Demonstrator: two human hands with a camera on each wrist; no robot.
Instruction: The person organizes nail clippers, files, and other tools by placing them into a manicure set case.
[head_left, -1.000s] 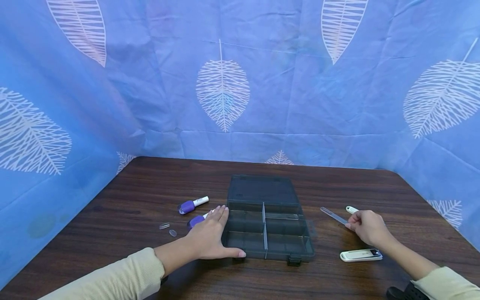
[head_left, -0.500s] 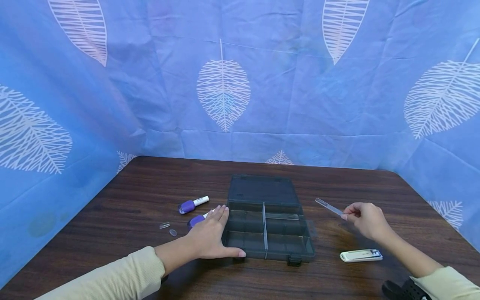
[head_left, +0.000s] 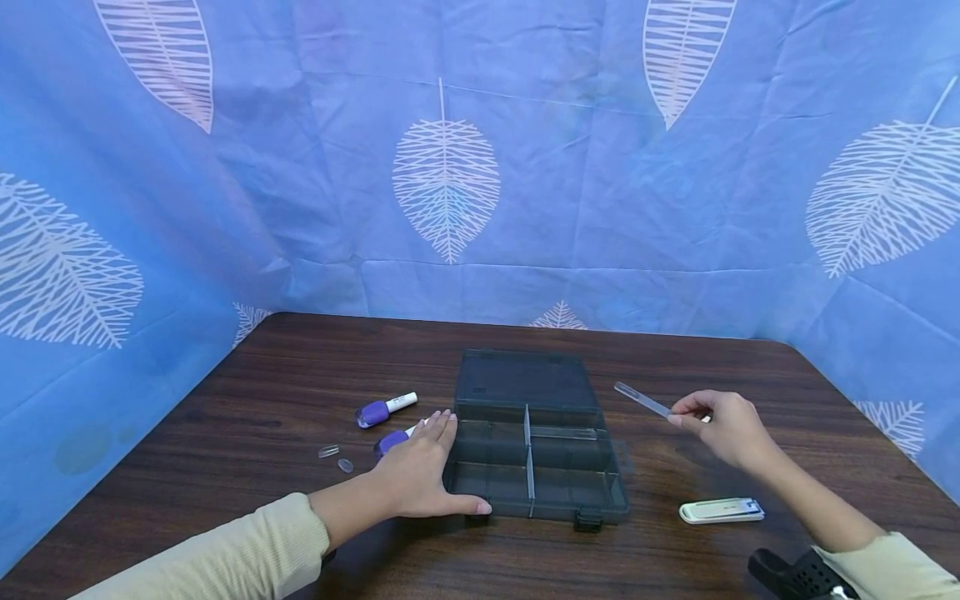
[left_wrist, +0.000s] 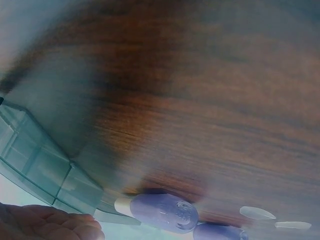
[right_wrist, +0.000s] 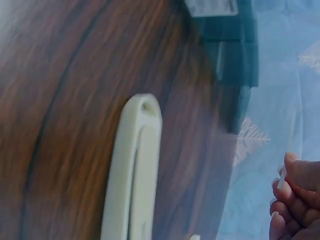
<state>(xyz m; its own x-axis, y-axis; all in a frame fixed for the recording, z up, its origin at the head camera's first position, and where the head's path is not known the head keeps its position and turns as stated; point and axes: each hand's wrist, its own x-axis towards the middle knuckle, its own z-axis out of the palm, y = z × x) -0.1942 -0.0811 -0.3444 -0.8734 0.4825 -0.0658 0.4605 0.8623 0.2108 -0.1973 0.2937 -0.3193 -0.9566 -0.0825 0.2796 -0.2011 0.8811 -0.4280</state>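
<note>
My right hand pinches one end of a translucent nail file between thumb and fingers, off the right side of the box. The file's free end points left toward the open lid. Seen edge-on in the right wrist view, the nail file is a thin pale strip. A dark translucent divided box lies open, lid back. My left hand rests against its left side, fingers straight, thumb spread at the front corner. Cream nail clippers lie below my right hand.
Two purple nail polish bottles lie left of the box, one partly behind my left hand. Two small clear false nails lie farther left. A white-ended item is mostly hidden behind my right fingers. Blue leaf-print cloth surrounds the table.
My right hand has lifted the nail file and carried it left and farther back, toward the box. The left hand and box have stayed put.
</note>
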